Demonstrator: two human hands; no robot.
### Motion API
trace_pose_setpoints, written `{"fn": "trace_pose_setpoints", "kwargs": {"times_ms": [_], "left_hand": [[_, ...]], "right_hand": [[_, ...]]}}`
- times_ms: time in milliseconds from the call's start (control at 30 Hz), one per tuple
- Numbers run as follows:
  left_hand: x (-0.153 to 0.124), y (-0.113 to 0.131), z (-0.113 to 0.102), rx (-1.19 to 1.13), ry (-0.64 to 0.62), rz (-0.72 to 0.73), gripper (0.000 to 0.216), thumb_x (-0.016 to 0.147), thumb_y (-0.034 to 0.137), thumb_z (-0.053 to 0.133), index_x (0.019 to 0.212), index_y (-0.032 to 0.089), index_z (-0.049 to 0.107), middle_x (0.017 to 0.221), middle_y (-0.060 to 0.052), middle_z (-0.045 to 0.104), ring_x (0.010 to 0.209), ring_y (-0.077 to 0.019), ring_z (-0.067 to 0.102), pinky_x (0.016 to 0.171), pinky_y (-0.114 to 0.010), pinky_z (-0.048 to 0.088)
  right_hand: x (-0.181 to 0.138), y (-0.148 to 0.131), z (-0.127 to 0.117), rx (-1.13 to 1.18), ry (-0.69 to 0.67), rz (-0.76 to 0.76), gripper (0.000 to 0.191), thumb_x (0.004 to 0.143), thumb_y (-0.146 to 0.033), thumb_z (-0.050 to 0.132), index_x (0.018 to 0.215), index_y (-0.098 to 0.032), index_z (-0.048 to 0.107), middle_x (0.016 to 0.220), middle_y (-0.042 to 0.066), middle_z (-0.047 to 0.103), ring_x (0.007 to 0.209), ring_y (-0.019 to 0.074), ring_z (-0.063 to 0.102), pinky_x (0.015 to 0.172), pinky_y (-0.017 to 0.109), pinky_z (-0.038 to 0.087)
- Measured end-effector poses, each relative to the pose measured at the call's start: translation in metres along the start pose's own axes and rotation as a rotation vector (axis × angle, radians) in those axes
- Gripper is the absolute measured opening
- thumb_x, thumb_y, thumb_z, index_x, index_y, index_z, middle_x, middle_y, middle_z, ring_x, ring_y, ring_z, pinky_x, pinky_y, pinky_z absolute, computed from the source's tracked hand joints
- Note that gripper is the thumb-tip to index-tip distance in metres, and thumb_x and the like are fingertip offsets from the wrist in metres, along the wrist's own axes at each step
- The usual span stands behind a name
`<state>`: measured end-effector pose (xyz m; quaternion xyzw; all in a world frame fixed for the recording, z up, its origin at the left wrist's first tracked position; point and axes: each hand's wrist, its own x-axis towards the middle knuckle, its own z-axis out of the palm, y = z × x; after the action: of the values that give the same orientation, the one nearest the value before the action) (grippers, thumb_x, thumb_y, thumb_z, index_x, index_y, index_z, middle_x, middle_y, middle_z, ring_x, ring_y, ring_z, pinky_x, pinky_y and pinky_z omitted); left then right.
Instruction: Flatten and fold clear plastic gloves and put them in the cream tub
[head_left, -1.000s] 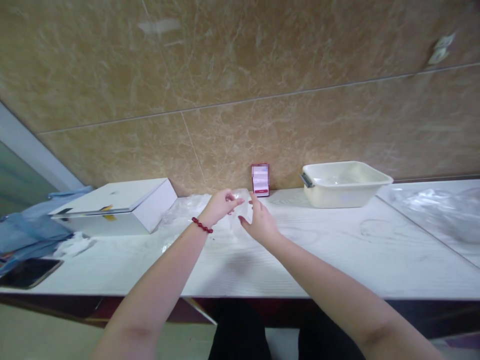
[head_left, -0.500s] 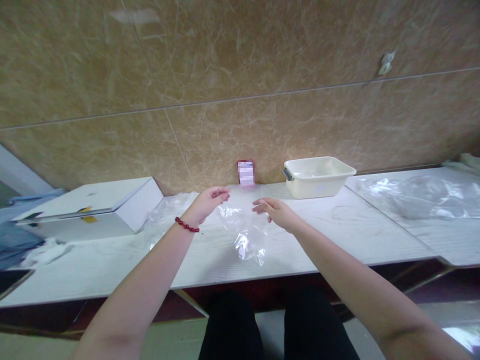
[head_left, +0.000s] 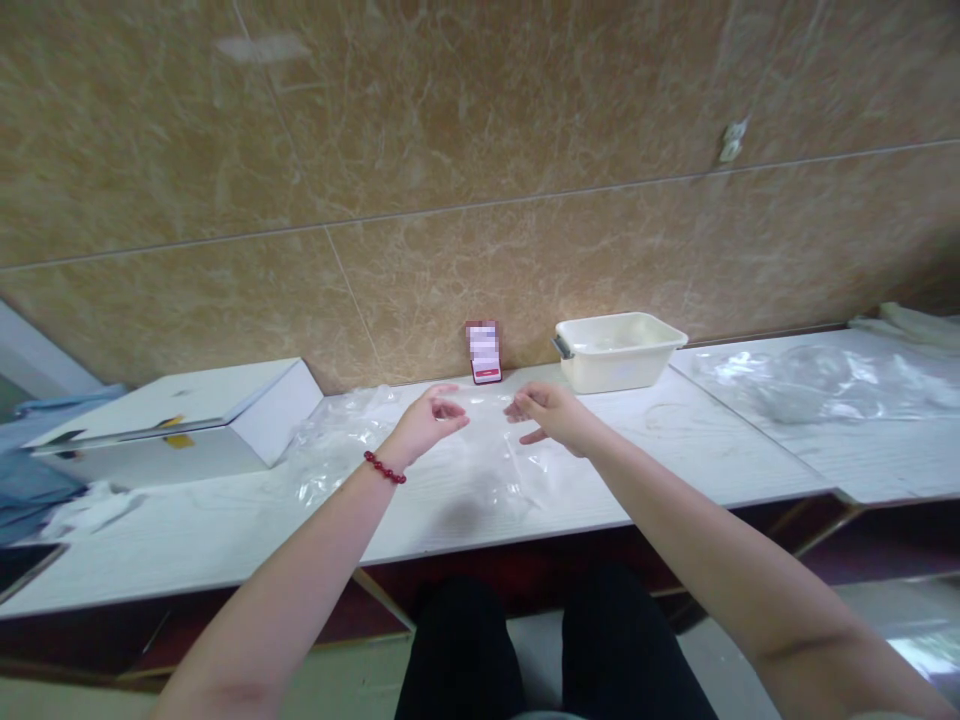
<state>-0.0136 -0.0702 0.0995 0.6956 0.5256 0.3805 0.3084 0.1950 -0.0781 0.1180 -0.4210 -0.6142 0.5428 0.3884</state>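
A clear plastic bag [head_left: 491, 455] hangs between my two hands above the white table [head_left: 675, 455]. My left hand [head_left: 429, 420], with a red bead bracelet on its wrist, pinches the bag's upper left edge. The upper right edge is pinched by my right hand [head_left: 549, 412]. The bag is held stretched open and reaches down to the tabletop. It is nearly see-through and hard to trace.
A white box [head_left: 187, 420] lies at the left, with blue cloth [head_left: 37, 480] beyond it. More clear plastic [head_left: 337, 440] lies behind my left hand. A small red card [head_left: 484, 352] leans on the marble wall. A cream tub [head_left: 619, 350] stands at the right, plastic sheeting [head_left: 810, 385] farther right.
The bag was lifted off the table and hung crumpled; now it is spread wider between my hands. The view has shifted to the right.
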Motion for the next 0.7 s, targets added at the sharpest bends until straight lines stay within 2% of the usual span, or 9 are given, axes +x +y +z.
{"fn": "trace_pose_setpoints", "kwargs": {"times_ms": [100,167,300,433,500,600,700], "left_hand": [[-0.007,-0.008,0.010,0.006,-0.022,-0.045,0.033,0.058,0.031,0.063,0.088,0.019,0.056,0.080,-0.004,0.061,0.074,-0.0168,0.055,0.067,-0.029,0.042],[-0.012,-0.006,0.013,-0.044,-0.029,-0.095,0.026,0.058,0.030,0.062,0.080,0.018,0.057,0.081,-0.004,0.060,0.075,-0.0165,0.055,0.065,-0.028,0.041],[-0.020,0.005,0.011,-0.193,-0.090,-0.204,0.025,0.057,0.029,0.062,0.078,0.016,0.054,0.074,-0.002,0.057,0.070,-0.0136,0.053,0.059,-0.025,0.041],[-0.024,0.005,0.009,-0.262,-0.057,-0.242,0.023,0.057,0.022,0.060,0.077,0.016,0.052,0.072,-0.001,0.055,0.069,-0.0113,0.052,0.059,-0.024,0.042],[-0.026,0.001,0.009,-0.236,-0.053,-0.250,0.020,0.058,0.019,0.058,0.078,0.017,0.052,0.070,0.000,0.055,0.067,-0.0112,0.052,0.056,-0.023,0.043],[-0.031,-0.004,0.008,-0.194,-0.114,-0.237,0.017,0.058,0.015,0.057,0.074,0.017,0.052,0.070,-0.001,0.053,0.066,-0.0117,0.051,0.054,-0.024,0.044],[-0.040,0.002,0.009,-0.222,-0.178,-0.131,0.032,0.053,0.013,0.061,0.084,0.019,0.052,0.085,-0.003,0.053,0.077,-0.0135,0.051,0.060,-0.026,0.045]], "right_hand": [[-0.011,-0.001,0.000,-0.003,-0.070,0.005,0.015,0.078,-0.028,0.046,0.072,-0.015,0.046,0.079,0.005,0.058,0.080,0.0131,0.055,0.050,0.024,0.053],[-0.017,-0.002,-0.002,-0.010,-0.107,0.004,0.015,0.077,-0.029,0.047,0.072,-0.015,0.047,0.078,0.004,0.058,0.081,0.0137,0.055,0.052,0.026,0.053],[-0.028,-0.010,-0.010,-0.012,-0.119,0.025,0.015,0.077,-0.028,0.048,0.072,-0.014,0.047,0.079,0.006,0.057,0.084,0.0162,0.055,0.051,0.029,0.053],[-0.036,-0.021,-0.015,0.019,-0.088,0.033,0.013,0.079,-0.023,0.044,0.070,-0.014,0.045,0.079,0.005,0.057,0.082,0.0145,0.056,0.056,0.030,0.053],[-0.037,-0.024,-0.016,0.029,-0.070,0.017,0.014,0.080,-0.022,0.044,0.069,-0.014,0.045,0.077,0.005,0.057,0.079,0.0125,0.056,0.061,0.031,0.052],[-0.038,-0.025,-0.018,0.012,-0.048,-0.006,0.015,0.080,-0.023,0.044,0.068,-0.014,0.044,0.073,0.003,0.058,0.072,0.0098,0.057,0.066,0.031,0.051],[-0.038,-0.027,-0.020,-0.039,-0.034,0.008,0.016,0.080,-0.025,0.044,0.069,-0.014,0.045,0.070,0.003,0.059,0.067,0.0092,0.058,0.066,0.029,0.051]]}}
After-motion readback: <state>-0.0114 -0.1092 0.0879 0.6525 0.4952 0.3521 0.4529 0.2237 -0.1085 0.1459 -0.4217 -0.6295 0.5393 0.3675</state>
